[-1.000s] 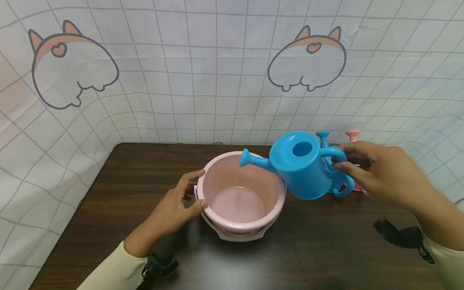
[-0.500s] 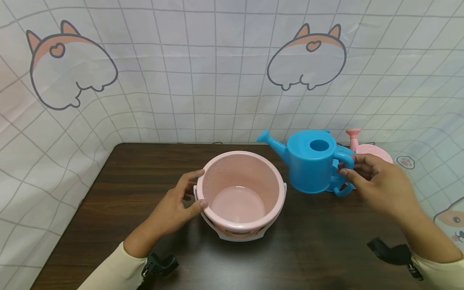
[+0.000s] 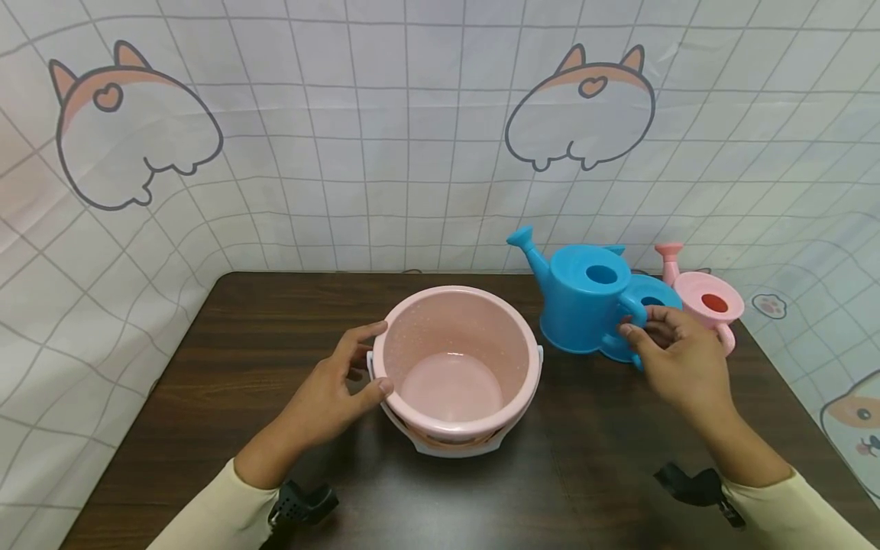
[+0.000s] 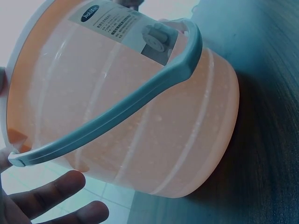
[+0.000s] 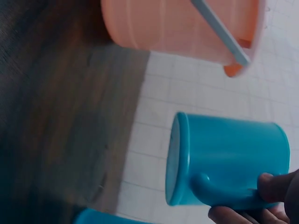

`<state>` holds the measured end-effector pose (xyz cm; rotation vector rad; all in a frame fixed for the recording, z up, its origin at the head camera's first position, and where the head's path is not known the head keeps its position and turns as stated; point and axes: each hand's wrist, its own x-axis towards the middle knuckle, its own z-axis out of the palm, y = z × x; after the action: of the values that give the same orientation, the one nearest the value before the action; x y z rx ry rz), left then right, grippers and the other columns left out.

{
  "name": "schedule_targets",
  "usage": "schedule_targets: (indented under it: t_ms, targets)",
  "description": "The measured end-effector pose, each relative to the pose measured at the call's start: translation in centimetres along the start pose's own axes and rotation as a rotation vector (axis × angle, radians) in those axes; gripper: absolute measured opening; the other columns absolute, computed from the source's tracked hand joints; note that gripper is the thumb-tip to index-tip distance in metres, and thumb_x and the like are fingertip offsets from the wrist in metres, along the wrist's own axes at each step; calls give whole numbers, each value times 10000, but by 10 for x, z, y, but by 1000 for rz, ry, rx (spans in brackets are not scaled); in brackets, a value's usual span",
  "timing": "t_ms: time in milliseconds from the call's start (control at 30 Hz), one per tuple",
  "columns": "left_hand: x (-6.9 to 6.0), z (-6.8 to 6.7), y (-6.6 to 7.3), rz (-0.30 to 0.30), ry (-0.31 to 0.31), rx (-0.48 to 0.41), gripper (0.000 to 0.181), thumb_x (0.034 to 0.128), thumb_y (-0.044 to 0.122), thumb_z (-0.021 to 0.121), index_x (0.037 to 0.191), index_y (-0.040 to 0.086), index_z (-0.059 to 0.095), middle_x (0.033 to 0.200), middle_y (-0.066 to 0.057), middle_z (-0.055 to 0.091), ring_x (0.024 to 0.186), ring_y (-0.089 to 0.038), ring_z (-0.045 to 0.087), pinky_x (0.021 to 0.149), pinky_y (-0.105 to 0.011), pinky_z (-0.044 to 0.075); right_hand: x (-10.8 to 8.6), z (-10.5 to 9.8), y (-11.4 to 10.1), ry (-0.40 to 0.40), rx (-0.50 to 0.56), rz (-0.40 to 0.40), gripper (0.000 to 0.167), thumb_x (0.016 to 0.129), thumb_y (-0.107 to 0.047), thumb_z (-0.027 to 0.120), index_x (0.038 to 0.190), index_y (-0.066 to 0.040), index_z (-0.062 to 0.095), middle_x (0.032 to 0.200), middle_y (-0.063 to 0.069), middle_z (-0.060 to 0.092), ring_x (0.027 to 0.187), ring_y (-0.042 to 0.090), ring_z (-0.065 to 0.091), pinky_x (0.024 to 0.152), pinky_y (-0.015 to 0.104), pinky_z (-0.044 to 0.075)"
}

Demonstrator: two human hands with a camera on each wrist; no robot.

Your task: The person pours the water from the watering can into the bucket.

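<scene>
A blue watering can is held by its handle in my right hand. Its spout points up and left in the head view. The right wrist view shows the can from behind, its base apart from the table. Another blue watering can stands partly hidden behind it and my fingers. My left hand touches the rim of a pink bucket with thumb and forefinger. In the left wrist view, two fingers stick out clear of the bucket's side.
A pink watering can stands at the table's back right. The bucket's pale handle hangs down its side. A little water seems to lie in the bucket. Behind the dark wooden table hangs a white grid cloth.
The held watering can has moved right and back, away from above the bucket, and from tilted to upright. It is lower now. My left hand and the bucket have stayed put.
</scene>
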<state>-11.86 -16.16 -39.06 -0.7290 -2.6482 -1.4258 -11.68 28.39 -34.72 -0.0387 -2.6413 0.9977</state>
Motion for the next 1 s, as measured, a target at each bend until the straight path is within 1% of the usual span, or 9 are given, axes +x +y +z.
schedule_targets:
  t_ms: [33,100,167,233,300,433,533,733,1000]
  targets:
    - [0,0,0,0,0,0,689,938,360,696,1538,302,362,1176,-41,686,1004,-159,660,881,-499,528,-1,4,1,16,5,3,455,996,-287,696,1270,69,629,1124,265,714,987,446,712,716,330,595]
    - [0,0,0,0,-1,-1,687,938,359,694,1536,298,364,1176,-44,686,1002,-161,660,880,-500,529,-2,12,4,46,21,6,439,989,-265,707,1256,77,636,1104,258,721,973,426,721,692,205,557]
    - [0,-1,0,-3,-2,-2,685,938,363,691,1537,300,363,1178,-45,686,1002,-163,659,881,-502,529,-2,20,7,68,44,8,411,984,-236,715,1239,78,644,1089,243,729,965,398,729,652,80,475]
    - [0,-1,0,-7,-5,-7,685,940,371,688,1538,305,360,1188,-46,682,1007,-166,656,883,-511,528,-2,28,10,80,59,12,396,981,-216,718,1228,84,642,1091,244,728,961,392,731,648,65,465]
    - [0,-2,0,-9,-5,-10,685,942,378,687,1539,309,359,1193,-48,680,1010,-169,655,886,-515,526,-2,33,13,83,69,22,379,981,-201,717,1216,86,639,1099,246,726,962,390,732,671,109,501]
    - [0,-2,-1,-3,-5,-12,685,943,382,690,1539,305,360,1202,-52,678,1017,-171,654,888,-509,528,-2,42,18,77,54,58,371,987,-214,708,1199,82,633,1101,247,723,951,388,735,719,309,578]
    - [0,-1,-1,2,-3,-11,685,942,382,692,1538,302,363,1200,-50,678,1013,-168,654,887,-508,529,-2,47,21,68,50,87,374,994,-235,699,1195,74,637,1090,236,728,947,370,738,751,404,592]
    - [0,0,-1,5,-4,-16,681,943,380,691,1535,297,365,1196,-51,681,1001,-167,656,883,-519,529,-1,56,28,58,61,142,379,1000,-269,689,1195,53,644,1091,222,733,959,357,735,797,488,588]
    - [0,0,-1,16,0,-9,681,945,385,687,1538,303,362,1188,-46,685,997,-162,660,878,-502,535,1,66,35,67,40,186,400,993,-308,696,1184,40,649,1077,221,728,946,334,736,773,435,599]
